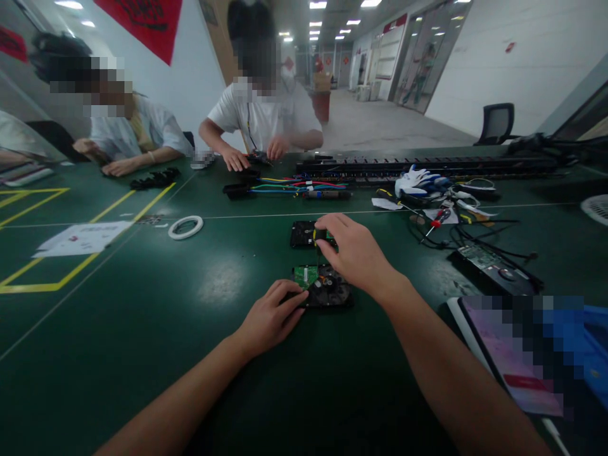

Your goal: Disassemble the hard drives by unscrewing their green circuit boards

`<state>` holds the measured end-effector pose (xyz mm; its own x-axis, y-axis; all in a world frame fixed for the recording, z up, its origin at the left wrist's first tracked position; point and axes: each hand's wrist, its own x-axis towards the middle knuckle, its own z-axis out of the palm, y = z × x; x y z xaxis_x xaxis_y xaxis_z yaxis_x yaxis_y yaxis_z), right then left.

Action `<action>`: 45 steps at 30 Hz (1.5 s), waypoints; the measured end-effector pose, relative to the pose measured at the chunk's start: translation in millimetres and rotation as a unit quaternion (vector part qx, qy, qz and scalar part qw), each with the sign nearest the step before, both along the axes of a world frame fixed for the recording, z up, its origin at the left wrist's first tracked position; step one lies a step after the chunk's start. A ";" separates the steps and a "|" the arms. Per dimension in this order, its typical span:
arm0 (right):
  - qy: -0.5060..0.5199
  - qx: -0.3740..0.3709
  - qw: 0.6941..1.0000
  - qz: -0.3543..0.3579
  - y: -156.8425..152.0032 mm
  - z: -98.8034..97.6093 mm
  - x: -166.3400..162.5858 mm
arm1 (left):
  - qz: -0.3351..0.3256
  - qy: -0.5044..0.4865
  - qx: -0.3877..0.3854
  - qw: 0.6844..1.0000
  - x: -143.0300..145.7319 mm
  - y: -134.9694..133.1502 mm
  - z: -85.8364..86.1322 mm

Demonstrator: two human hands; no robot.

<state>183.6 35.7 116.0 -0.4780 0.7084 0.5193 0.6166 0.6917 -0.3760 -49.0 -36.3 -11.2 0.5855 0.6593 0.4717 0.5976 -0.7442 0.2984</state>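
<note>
A hard drive (339, 294) lies on the green table in front of me, its green circuit board (304, 276) facing up. My left hand (278, 310) rests at its left side, fingers closed on the drive's near left edge. Above the drive, my right hand (354, 250) grips the black and yellow handle of a screwdriver (318, 236). The shaft points down toward the board; whether its tip touches a screw is too small to tell. A second hard drive (301, 234) lies just beyond, partly hidden by my right hand.
Another hard drive (498, 269) lies to the right among black cables. Beyond it are a red screwdriver (441, 217) and white-blue gloves (420, 182). A tape roll (185, 227) and a paper sheet (80, 239) are at left. Two people work across the table.
</note>
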 end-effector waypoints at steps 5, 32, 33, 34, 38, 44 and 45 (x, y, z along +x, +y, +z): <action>-0.018 -0.012 1.000 0.008 3.5 3.5 0.8 | 0.001 0.005 -0.005 1.000 -0.9 0.2 -2.4; -0.043 -0.023 0.998 -0.045 -0.3 12.2 5.3 | 0.009 -0.001 -0.012 1.000 0.5 0.4 -0.2; -0.046 -0.017 0.998 -0.046 -0.7 12.4 4.5 | 0.009 0.000 -0.014 1.000 0.7 0.3 0.6; -0.051 -0.010 0.998 -0.047 -1.1 12.6 4.0 | 0.010 0.001 -0.016 1.000 0.9 0.1 1.2; -0.065 0.006 0.997 -0.040 -1.6 14.5 5.3 | 0.011 -0.006 -0.020 1.000 1.1 -0.2 2.1; -0.046 0.019 0.995 -0.081 2.0 12.2 8.6 | 0.009 -0.006 -0.018 1.000 1.1 -0.6 3.1; -0.039 0.020 0.995 -0.087 2.6 11.2 8.1 | 0.009 -0.006 -0.017 1.000 1.2 -0.6 3.5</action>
<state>191.6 38.4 127.2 -0.3901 0.7631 0.5152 0.7541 0.5859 -0.2968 -47.8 -36.9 -7.7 0.5681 0.6848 0.4564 0.6061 -0.7233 0.3308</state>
